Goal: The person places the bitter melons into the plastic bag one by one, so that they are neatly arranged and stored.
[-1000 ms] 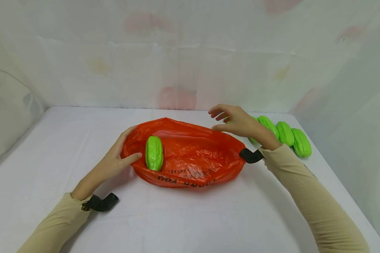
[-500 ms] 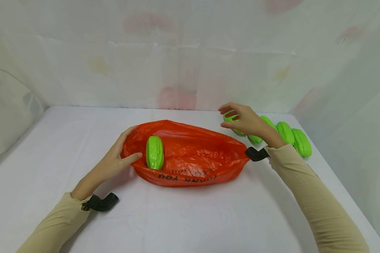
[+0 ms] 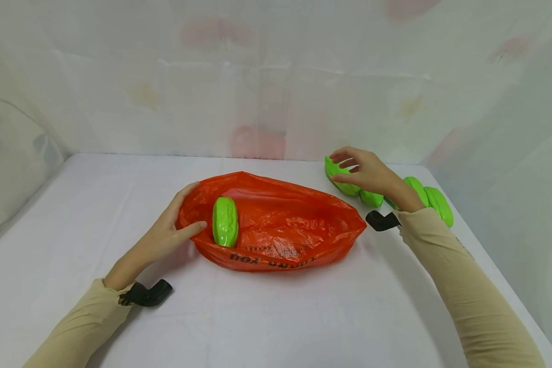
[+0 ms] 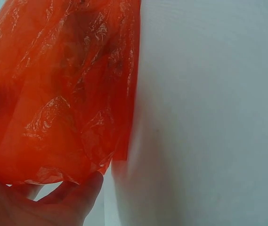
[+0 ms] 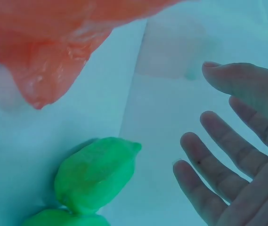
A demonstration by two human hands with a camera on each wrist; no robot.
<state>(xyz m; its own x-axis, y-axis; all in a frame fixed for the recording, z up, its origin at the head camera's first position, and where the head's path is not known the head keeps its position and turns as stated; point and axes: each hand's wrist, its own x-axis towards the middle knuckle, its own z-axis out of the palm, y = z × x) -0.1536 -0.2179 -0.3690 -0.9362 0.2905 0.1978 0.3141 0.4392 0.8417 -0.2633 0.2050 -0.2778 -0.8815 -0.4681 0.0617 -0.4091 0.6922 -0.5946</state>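
Now my right hand [image 3: 365, 174] has left the orange bag [image 3: 276, 225] and come over the row of green toy gourds [image 3: 430, 202] lying on the white worktop [image 3: 280, 317] just past the bag's far right tip; a second ago it hovered above the bag's rim, and half a second ago it was only halfway across. Its fingers are spread and loosely bent above the nearest gourd [image 5: 96, 172], and the wrist view shows the palm open with a clear gap to it (so nothing is gripped yet, though the head view makes it look like touching). My left hand [image 3: 170, 230] has not shifted at all: it pinches the bag's left end, thumb on the near side and fingers round the far edge, holding the mouth open. Inside the bag, close to that held end, one gourd [image 3: 224, 221] lies on its side, and it has stayed where it was through all three views. The bag's right end has settled a little flatter since my right hand let go of the space above it. I judge this means one gourd is already bagged and the next is about to be picked from the row beside the bag; the remaining ones lie touching one another, partly hidden behind my right wrist.
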